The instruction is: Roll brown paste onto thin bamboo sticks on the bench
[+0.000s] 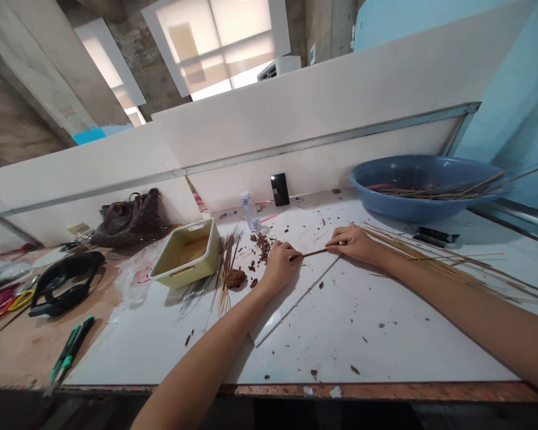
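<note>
A short, thin brown stick (314, 253) stretches between my two hands just above the white tabletop. Its left end is pinched in my left hand (283, 263), and its right end is between the closed fingers of my right hand (350, 243). Under and between the hands, a long thin grey strip (296, 303) lies diagonally on the table. Left of my left hand sit a brown lump (235, 278) and crumbled brown bits (263, 246). Thin tan sticks (412, 257) lie beneath and beyond my right forearm.
A green bin (179, 276), a clear bottle (250, 214) and a phone (280, 190) stand toward the back. A blue basin (407, 206) holding sticks is at right. Cutters (74, 346), a black headset-like object (56, 304) and a dark bag (132, 224) lie left.
</note>
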`<action>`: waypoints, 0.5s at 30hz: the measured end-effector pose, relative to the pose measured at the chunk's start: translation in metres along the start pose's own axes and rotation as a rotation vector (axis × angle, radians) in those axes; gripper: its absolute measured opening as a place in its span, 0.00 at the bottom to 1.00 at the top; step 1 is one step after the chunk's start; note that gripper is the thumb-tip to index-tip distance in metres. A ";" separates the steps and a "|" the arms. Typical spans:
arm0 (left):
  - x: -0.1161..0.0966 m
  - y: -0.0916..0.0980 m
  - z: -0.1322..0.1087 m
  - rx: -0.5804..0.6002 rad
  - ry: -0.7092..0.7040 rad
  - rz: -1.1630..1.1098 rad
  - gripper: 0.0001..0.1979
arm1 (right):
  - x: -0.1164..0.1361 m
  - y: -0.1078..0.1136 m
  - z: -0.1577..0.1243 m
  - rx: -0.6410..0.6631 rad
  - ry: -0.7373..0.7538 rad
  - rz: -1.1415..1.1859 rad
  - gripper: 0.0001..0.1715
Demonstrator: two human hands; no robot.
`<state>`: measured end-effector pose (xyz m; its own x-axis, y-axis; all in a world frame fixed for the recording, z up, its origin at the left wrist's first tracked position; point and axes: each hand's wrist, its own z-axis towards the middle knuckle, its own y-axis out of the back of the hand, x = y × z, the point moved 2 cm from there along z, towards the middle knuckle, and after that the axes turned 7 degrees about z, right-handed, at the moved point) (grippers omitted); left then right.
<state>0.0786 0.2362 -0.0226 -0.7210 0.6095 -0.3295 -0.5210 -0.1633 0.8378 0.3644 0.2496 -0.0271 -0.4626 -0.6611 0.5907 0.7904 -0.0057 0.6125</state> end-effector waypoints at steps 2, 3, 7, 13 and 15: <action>0.000 0.000 0.000 0.001 -0.003 0.007 0.09 | 0.001 0.000 0.000 0.037 0.020 -0.050 0.17; 0.000 0.001 0.000 0.002 -0.005 0.011 0.09 | 0.002 0.000 0.000 0.054 0.030 -0.068 0.17; -0.001 0.001 0.001 0.004 -0.011 0.024 0.08 | 0.004 0.001 0.001 0.096 0.053 -0.095 0.18; -0.001 0.002 0.002 -0.006 -0.009 0.031 0.08 | 0.007 0.002 0.001 0.054 0.010 -0.070 0.20; 0.000 0.001 0.003 -0.009 -0.011 0.030 0.09 | 0.007 -0.001 0.002 0.063 0.008 -0.070 0.20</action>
<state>0.0796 0.2378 -0.0205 -0.7312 0.6130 -0.2991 -0.5030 -0.1885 0.8435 0.3597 0.2463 -0.0222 -0.5120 -0.6670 0.5413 0.7293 -0.0045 0.6842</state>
